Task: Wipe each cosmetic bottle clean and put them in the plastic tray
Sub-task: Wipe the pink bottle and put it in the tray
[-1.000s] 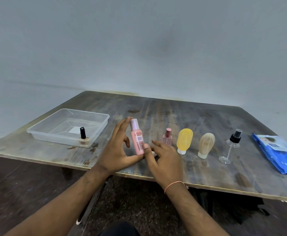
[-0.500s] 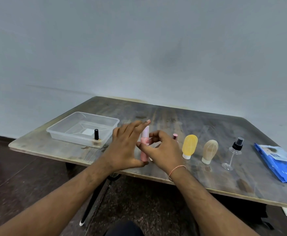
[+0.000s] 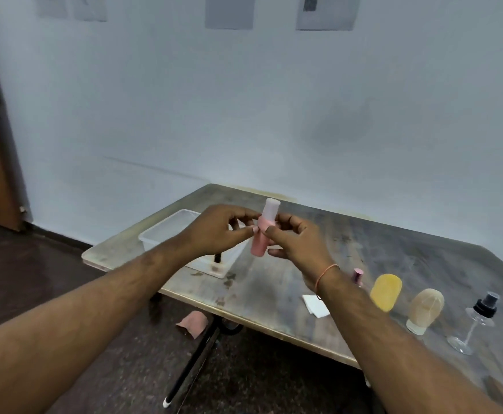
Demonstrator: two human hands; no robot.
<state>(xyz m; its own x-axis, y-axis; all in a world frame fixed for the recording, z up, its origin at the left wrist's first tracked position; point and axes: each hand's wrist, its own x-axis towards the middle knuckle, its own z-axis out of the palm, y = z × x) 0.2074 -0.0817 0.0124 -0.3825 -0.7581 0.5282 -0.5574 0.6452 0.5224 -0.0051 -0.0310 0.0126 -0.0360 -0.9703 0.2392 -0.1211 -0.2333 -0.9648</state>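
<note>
Item: pink bottle (image 3: 261, 234), pale cap uppermost, held upright in the air above the bench (image 3: 378, 252), just right of the plastic tray (image 3: 166, 234).

Left hand (image 3: 214, 231): fingers curled, thumb and fingertips pinching the bottle at its shoulder from 9 o'clock.

Right hand (image 3: 298, 237): fingers curled round the same shoulder from 3 o'clock, thumb below against the body. No wipe shows in either hand (a fold hidden behind the fingers cannot be ruled out).

Wipe (image 3: 315, 304): white square lying flat on the bench at 5 o'clock of the bottle, partly behind the right wrist.

Tray contents: one small black-capped bottle (image 3: 217, 258), standing in the near corner.

Awaiting, in a row toward 4 o'clock: small pink bottle (image 3: 357, 274), yellow bottle (image 3: 386, 291), tan bottle (image 3: 424, 309), clear spray bottle (image 3: 477, 321).

Handling note, as judgement: the bottle looks ready for transfer. Keep it upright and let one hand carry it by the body rather than the cap, which could pull loose. Lower it toward 9 o'clock into the tray, well apart from the black-capped bottle so neither topples, and let go only once the base sits flat.
</note>
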